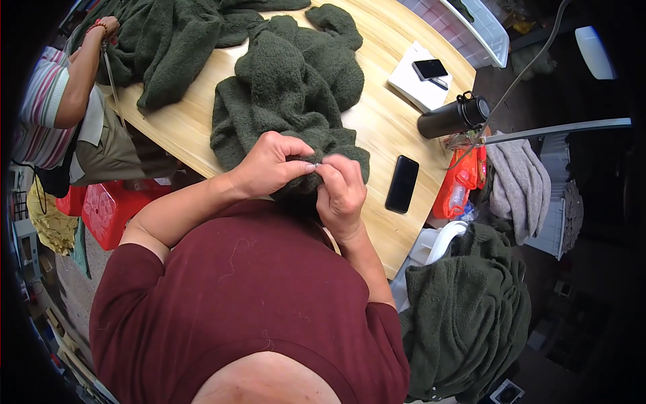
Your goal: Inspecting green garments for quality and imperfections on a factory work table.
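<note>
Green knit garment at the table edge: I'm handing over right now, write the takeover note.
Left hand: closed on the near edge of the dark green knit garment, thumb and fingers pinching the fabric.
Right hand: pinching the same edge, fingertips meeting the left hand's at a small pale spot; too small to identify.
Garment: spread on the wooden table, its near edge bunched between the hands.
Nearby: black phone right of the hands, black flask beyond it.
Done: edge gathered and gripped.
Left: cannot tell from this view.

Three green garments [289,87], two phones [402,183].
</note>
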The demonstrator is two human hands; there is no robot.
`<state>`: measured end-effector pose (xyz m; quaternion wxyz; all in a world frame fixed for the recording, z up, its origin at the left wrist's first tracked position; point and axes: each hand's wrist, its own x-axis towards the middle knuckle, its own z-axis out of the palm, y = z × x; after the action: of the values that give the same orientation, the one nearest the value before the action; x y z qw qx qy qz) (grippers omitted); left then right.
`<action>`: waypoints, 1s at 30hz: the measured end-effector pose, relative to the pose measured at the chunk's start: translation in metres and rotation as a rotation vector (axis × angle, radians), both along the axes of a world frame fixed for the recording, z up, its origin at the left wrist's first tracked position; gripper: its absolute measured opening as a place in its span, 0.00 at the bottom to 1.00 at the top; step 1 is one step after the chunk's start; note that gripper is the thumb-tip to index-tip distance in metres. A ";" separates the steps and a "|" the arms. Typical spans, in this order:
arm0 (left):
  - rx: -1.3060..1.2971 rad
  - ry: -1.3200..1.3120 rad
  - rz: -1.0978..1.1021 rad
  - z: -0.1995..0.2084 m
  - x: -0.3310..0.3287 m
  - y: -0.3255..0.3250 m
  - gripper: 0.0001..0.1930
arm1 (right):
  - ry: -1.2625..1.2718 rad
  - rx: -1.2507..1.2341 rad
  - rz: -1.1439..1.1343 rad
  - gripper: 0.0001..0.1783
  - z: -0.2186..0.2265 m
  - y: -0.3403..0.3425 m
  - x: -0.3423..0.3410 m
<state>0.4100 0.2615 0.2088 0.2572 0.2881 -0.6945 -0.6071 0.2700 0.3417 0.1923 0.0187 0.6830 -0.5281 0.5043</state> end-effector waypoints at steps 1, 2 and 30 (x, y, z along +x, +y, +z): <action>-0.056 0.000 0.016 -0.002 0.000 0.000 0.05 | -0.001 0.000 0.001 0.17 -0.001 -0.002 -0.001; -0.055 0.000 0.016 -0.003 0.001 0.000 0.05 | -0.096 0.048 0.067 0.16 -0.001 -0.005 -0.002; -0.307 -0.103 -0.005 -0.011 0.007 -0.001 0.06 | -0.462 0.589 0.206 0.10 -0.016 0.003 -0.006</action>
<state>0.4166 0.2608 0.1975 0.2606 0.2744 -0.7920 -0.4791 0.2641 0.3445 0.1759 -0.3483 0.5768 -0.5693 0.4711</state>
